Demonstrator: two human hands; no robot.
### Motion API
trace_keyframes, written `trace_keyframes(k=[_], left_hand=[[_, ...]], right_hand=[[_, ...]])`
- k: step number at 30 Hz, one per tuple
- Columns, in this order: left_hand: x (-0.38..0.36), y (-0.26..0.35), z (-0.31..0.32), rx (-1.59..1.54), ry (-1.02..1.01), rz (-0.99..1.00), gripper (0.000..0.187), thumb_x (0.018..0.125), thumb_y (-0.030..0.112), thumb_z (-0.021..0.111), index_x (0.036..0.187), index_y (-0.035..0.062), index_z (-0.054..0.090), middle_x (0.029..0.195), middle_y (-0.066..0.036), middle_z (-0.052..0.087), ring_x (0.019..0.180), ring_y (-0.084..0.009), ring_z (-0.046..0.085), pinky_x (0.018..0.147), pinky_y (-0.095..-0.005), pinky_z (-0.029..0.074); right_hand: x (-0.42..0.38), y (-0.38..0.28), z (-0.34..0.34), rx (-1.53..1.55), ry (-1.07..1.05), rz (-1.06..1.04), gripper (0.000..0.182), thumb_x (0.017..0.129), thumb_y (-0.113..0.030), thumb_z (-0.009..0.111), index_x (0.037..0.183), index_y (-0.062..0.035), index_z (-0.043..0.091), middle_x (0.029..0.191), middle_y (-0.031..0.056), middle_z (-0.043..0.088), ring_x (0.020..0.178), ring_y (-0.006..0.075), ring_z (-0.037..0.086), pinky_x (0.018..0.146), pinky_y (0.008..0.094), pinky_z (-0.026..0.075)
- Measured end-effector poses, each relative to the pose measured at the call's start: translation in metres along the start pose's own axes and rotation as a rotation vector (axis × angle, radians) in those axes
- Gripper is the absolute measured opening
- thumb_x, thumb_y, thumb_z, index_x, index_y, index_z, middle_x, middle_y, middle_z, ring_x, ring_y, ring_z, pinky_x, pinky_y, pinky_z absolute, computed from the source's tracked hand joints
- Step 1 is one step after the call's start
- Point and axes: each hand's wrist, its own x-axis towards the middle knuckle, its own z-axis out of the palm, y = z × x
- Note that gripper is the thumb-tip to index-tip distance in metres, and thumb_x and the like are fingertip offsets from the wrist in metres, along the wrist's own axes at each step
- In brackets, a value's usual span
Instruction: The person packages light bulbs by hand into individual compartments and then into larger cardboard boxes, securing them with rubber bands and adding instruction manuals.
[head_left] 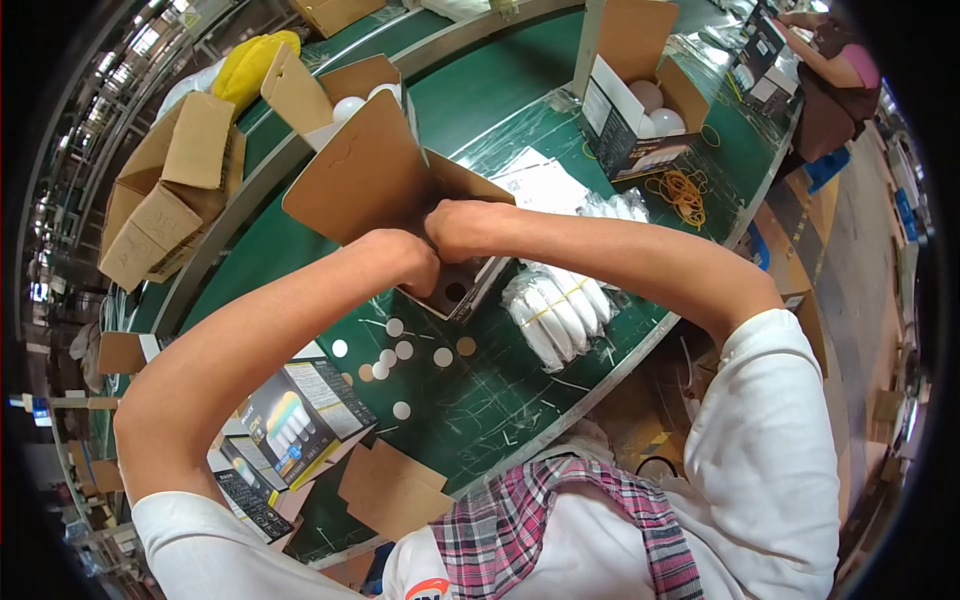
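An open cardboard box [355,178] stands on the green work surface in front of me, its tall brown flaps raised. Both my hands reach down into it. My left hand [405,260] is at the near left side of the opening, wrist bent. Beside it, my right hand [465,228] dips in from the right. The fingers of both are hidden inside the box, so whatever they touch is out of sight. Just right of the box lies a bundle of white items in clear wrap [560,315]. Small round discs [403,350], white and tan, are scattered below the box.
Flat printed cartons [300,425] lie at the lower left beside a brown cardboard piece [395,490]. Another open box [650,125] holds round bulbs, near yellow rubber bands [683,195]. Brown cartons [165,200] stand at left. A co-worker [840,75] handles a box at upper right.
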Motion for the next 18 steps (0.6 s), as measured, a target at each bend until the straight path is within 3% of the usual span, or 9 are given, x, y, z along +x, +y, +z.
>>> trace_keyframes(k=[3, 4, 8, 11, 13, 15, 18], left_hand=[[0.017, -0.008, 0.01, 0.002, -0.016, 0.005, 0.038, 0.079, 0.015, 0.048, 0.112, 0.0067, 0.066, 0.117, -0.012, 0.062, 0.11, -0.0247, 0.059, 0.086, -0.0366, 0.048], [0.018, -0.008, 0.011, 0.028, -0.018, -0.006, 0.037, 0.079, 0.015, 0.048, 0.11, 0.0072, 0.067, 0.116, -0.012, 0.063, 0.109, -0.0245, 0.059, 0.085, -0.0367, 0.049], [0.009, -0.01, 0.009, -0.024, -0.004, -0.021, 0.038, 0.078, 0.016, 0.049, 0.112, 0.01, 0.066, 0.115, -0.011, 0.064, 0.108, -0.0256, 0.06, 0.084, -0.0386, 0.049], [-0.005, -0.012, 0.006, -0.106, -0.016, -0.038, 0.039, 0.078, 0.018, 0.049, 0.112, 0.012, 0.066, 0.114, -0.01, 0.064, 0.107, -0.0265, 0.06, 0.084, -0.0399, 0.048], [-0.008, -0.011, 0.004, -0.12, -0.041, -0.114, 0.039, 0.078, 0.018, 0.049, 0.113, 0.0127, 0.066, 0.113, -0.01, 0.065, 0.106, -0.0272, 0.06, 0.084, -0.0401, 0.048], [-0.002, -0.013, 0.013, -0.08, -0.007, -0.052, 0.039, 0.078, 0.019, 0.048, 0.112, 0.0123, 0.065, 0.111, -0.01, 0.065, 0.105, -0.0277, 0.06, 0.083, -0.0403, 0.048], [-0.001, -0.016, 0.014, -0.076, -0.066, -0.001, 0.038, 0.08, 0.018, 0.047, 0.112, 0.0114, 0.065, 0.108, -0.012, 0.065, 0.101, -0.0296, 0.061, 0.081, -0.0406, 0.047]], right_hand=[[0.01, 0.004, 0.007, -0.044, 0.058, -0.051, 0.021, 0.075, -0.01, 0.061, 0.091, 0.0004, 0.07, 0.088, 0.0185, 0.069, 0.084, 0.0297, 0.068, 0.069, 0.0386, 0.054], [0.019, 0.002, 0.007, -0.017, -0.036, 0.008, 0.021, 0.074, -0.012, 0.062, 0.09, -0.0013, 0.071, 0.089, 0.0185, 0.069, 0.084, 0.0288, 0.068, 0.07, 0.0382, 0.055], [0.033, 0.004, 0.015, -0.002, -0.044, 0.055, 0.023, 0.073, -0.016, 0.064, 0.089, -0.0023, 0.071, 0.09, 0.0176, 0.069, 0.086, 0.0297, 0.068, 0.071, 0.0384, 0.055], [0.022, -0.005, 0.022, -0.087, 0.071, 0.008, 0.023, 0.072, -0.017, 0.065, 0.088, -0.0021, 0.071, 0.089, 0.0185, 0.069, 0.085, 0.0313, 0.068, 0.07, 0.0374, 0.055], [0.026, -0.006, 0.015, -0.051, -0.122, 0.034, 0.024, 0.072, -0.018, 0.066, 0.088, -0.0015, 0.071, 0.087, 0.018, 0.069, 0.08, 0.0304, 0.068, 0.066, 0.0377, 0.055], [0.03, -0.004, 0.009, -0.003, -0.314, 0.067, 0.025, 0.072, -0.019, 0.067, 0.089, -0.0009, 0.071, 0.086, 0.0174, 0.069, 0.075, 0.0295, 0.069, 0.062, 0.038, 0.056], [0.041, -0.011, 0.022, -0.063, -0.28, 0.097, 0.021, 0.07, -0.017, 0.069, 0.087, -0.0044, 0.073, 0.086, 0.0157, 0.07, 0.072, 0.0277, 0.069, 0.064, 0.0382, 0.055]])
